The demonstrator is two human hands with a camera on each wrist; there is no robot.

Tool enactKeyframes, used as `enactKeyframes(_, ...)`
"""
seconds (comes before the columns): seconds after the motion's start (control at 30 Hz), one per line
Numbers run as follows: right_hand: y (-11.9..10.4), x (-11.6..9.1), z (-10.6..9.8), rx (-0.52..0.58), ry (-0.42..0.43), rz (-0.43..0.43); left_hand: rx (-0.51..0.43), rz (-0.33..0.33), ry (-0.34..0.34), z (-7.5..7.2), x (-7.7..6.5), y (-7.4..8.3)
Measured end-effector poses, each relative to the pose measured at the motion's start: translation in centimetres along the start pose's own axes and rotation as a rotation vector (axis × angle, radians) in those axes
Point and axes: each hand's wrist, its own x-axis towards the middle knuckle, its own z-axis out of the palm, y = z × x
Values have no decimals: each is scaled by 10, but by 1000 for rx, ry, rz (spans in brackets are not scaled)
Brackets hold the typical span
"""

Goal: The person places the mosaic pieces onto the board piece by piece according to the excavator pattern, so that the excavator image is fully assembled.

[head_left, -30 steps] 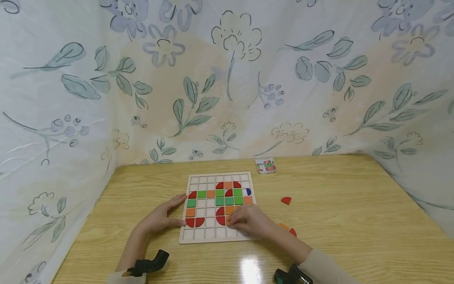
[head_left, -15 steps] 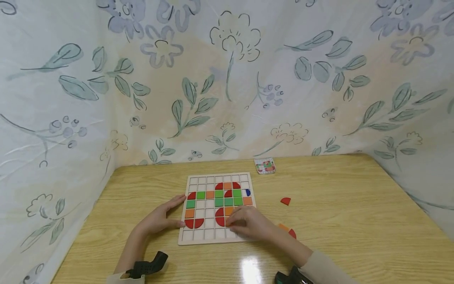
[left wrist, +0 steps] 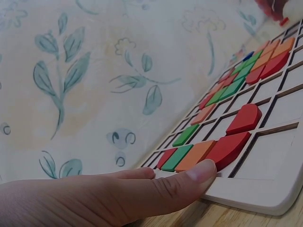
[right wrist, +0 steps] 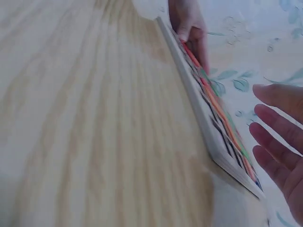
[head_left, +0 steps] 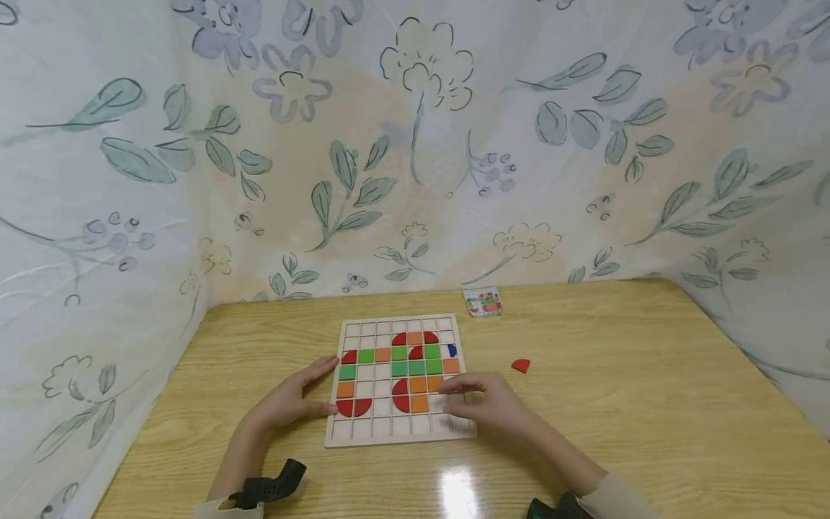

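Observation:
A pale wooden grid board [head_left: 382,429] holds square and quarter-round tiles in red, green and orange, plus one blue piece [head_left: 452,350]. My left hand [head_left: 292,396] rests at the board's left edge, thumb and fingers stretched along it. In the left wrist view the thumb [left wrist: 182,187] lies on the rim beside a red quarter-round tile [left wrist: 232,149]. Over the board's right side is my right hand [head_left: 496,407], fingers and thumb apart, with nothing between them. An orange square tile [head_left: 420,403] lies in the grid left of its fingertips. The right wrist view shows its spread fingers [right wrist: 277,127].
A loose red quarter-round piece [head_left: 521,365] lies on the wooden table [head_left: 616,404] right of the board. Behind the board is a small pattern card [head_left: 483,301]. Flower-printed cloth [head_left: 415,180] surrounds the table at the back and sides.
My right hand has let go of the orange square tile, opened and moved right. The loose orange and red pieces by that forearm are now hidden behind it. My left hand stays put.

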Motion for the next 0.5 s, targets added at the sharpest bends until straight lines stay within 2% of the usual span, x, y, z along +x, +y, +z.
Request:
enactKeyframes(0.03, 1, -3, -3, 25, 12, 12, 2, 0, 2, 0, 0, 0)
enactKeyframes(0.27, 15, -22, -25, 107, 102, -52, 29, 3, 14, 0, 0, -3)
enactKeyframes(0.5, 23, -43, -37, 70, 138, -9, 14, 7, 8, 2, 0, -3)
